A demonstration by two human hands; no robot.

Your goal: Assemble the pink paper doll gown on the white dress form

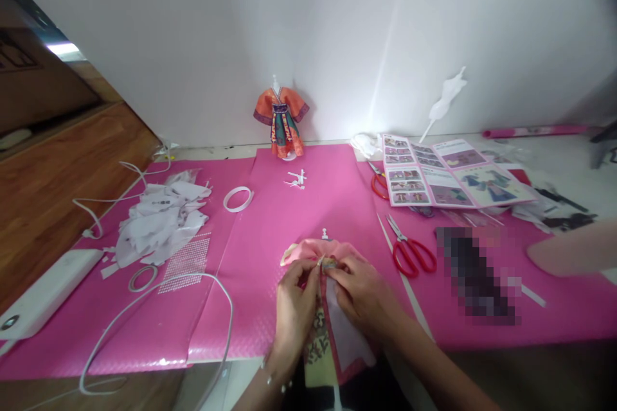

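Observation:
A small pink doll garment (313,250) lies on the pink mat (270,218) near the front edge, with a patterned cream strip hanging toward me. My left hand (295,308) pinches its edge with closed fingers. My right hand (362,292) grips the same garment from the right, fingers curled onto it. The two hands touch at the fabric's top seam. A tiny white stand (324,233) pokes up just behind the garment.
A dressed orange doll mannequin (282,117) stands by the wall. Two red scissors (411,250) (378,181), an instruction leaflet (448,170), tape rolls (238,198), paper scraps (159,221), a white power bank (45,292) with cable, and another person's arm (573,249) at right.

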